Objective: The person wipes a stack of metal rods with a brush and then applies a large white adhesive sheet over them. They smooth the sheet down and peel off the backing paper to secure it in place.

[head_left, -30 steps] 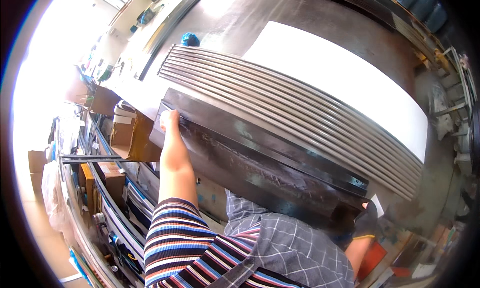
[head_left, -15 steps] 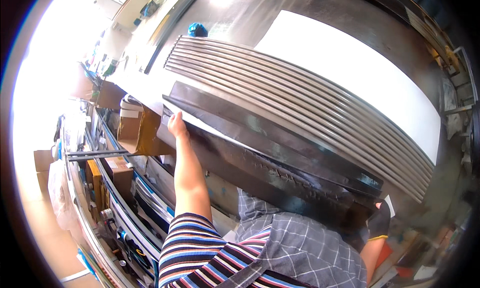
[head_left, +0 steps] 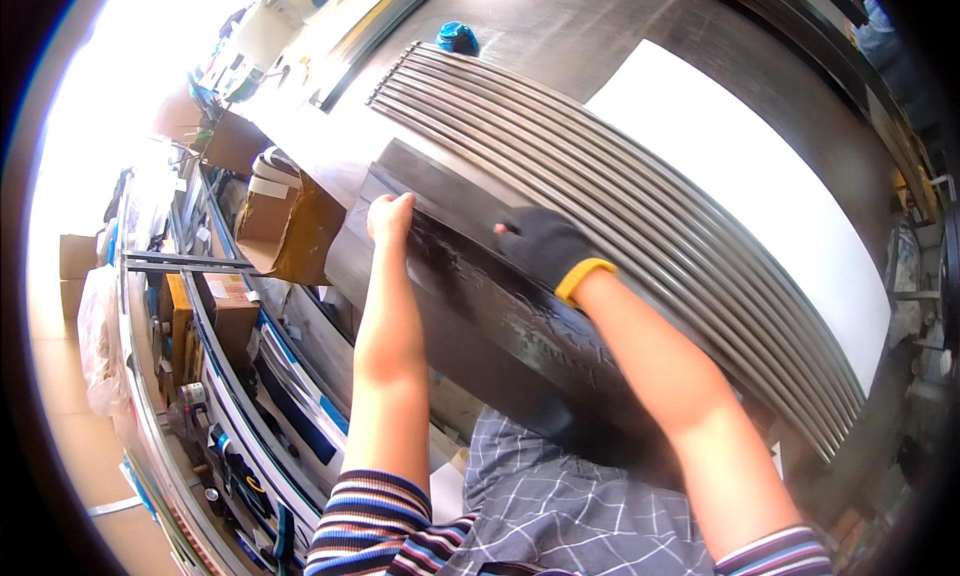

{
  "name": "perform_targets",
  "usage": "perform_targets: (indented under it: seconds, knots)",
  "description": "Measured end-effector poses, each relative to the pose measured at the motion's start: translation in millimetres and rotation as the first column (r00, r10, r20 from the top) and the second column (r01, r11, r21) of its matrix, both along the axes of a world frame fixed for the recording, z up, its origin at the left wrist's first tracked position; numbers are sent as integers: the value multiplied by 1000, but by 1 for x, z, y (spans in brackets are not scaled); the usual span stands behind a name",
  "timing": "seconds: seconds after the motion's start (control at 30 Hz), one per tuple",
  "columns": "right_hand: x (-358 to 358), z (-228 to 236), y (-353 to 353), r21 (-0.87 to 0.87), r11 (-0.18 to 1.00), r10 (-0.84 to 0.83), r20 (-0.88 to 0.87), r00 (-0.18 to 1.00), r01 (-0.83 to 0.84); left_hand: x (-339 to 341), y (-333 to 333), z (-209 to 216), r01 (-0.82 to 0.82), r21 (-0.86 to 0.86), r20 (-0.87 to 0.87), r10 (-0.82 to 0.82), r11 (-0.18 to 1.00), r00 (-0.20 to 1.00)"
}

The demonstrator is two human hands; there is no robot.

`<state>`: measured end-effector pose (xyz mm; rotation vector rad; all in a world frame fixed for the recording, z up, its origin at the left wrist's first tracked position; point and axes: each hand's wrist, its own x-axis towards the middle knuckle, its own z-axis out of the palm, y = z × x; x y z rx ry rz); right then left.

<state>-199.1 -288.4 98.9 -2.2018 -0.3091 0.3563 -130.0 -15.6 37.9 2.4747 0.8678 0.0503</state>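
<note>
A long black sheet (head_left: 470, 326), glossy and wrinkled along its middle, slants across the table's near edge in front of me. My bare left hand (head_left: 390, 216) is closed on the sheet near its far left end. Over the sheet, a short way to the right, my right hand (head_left: 545, 248) wears a black glove with a yellow cuff. Its fingers are curled, a bare fingertip shows at the left, and whatever they hold is hidden. Just beyond lies a row of several thin grey metal tubes (head_left: 620, 216), side by side.
A large white sheet (head_left: 750, 166) lies beyond the tubes on the dark tabletop (head_left: 570, 21). A blue bundle (head_left: 458, 38) sits by their far end. To the left are an open cardboard box (head_left: 310, 236) and a rack (head_left: 190, 266) of boxes and long strips.
My right hand has come from the sheet's far right end to its middle, near my left hand. The white strip between the black layers no longer shows. My view has shifted slightly.
</note>
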Motion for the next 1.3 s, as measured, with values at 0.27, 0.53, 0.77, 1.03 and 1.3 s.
perform_targets:
  seconds: [0.27,0.53,0.77,1.03,1.3]
  knots:
    - [54,-46,98,-205,979,-10,-161,987,-23,-12,3,-14,-31,-84,168,45,996,985]
    - [51,-26,105,-324,944,-174,-312,934,67,-31,17,-16,107,-703,390,255,703,885]
    - [49,-29,115,-346,937,-165,-300,940,54,-109,42,40,203,-777,541,467,596,699]
    - [37,22,13,168,949,312,-613,726,-266,-171,49,76,18,-480,692,366,877,622]
    - [-232,93,-310,-215,973,-166,-374,913,89,-183,126,74,231,-533,727,301,814,617]
